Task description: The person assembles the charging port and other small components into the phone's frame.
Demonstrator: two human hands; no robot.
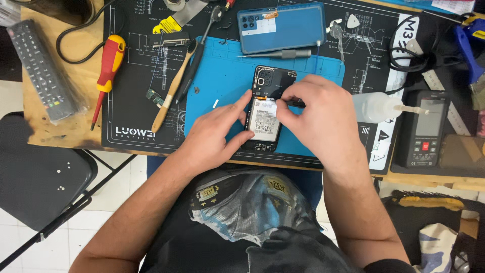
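Observation:
An opened black phone (268, 83) lies back-up on a blue mat (222, 76), its white battery (263, 124) exposed. My left hand (214, 134) steadies the phone's left edge, index finger along the side and thumb under the lower corner. My right hand (318, 119) covers the phone's right side, fingers pinched over the battery's top edge, and grips a thin dark tool (297, 103) that pokes out between the fingers. The phone's blue back cover (281, 28) lies apart at the far side.
On the black work mat (131, 101) lie a red-yellow screwdriver (107, 71), a wooden brush (174, 86), black tweezers (198, 55), a small circuit board (154, 97). A grey precision screwdriver (283, 53), a squeeze bottle (376, 107), a multimeter (428, 129), a remote (40, 71) sit around.

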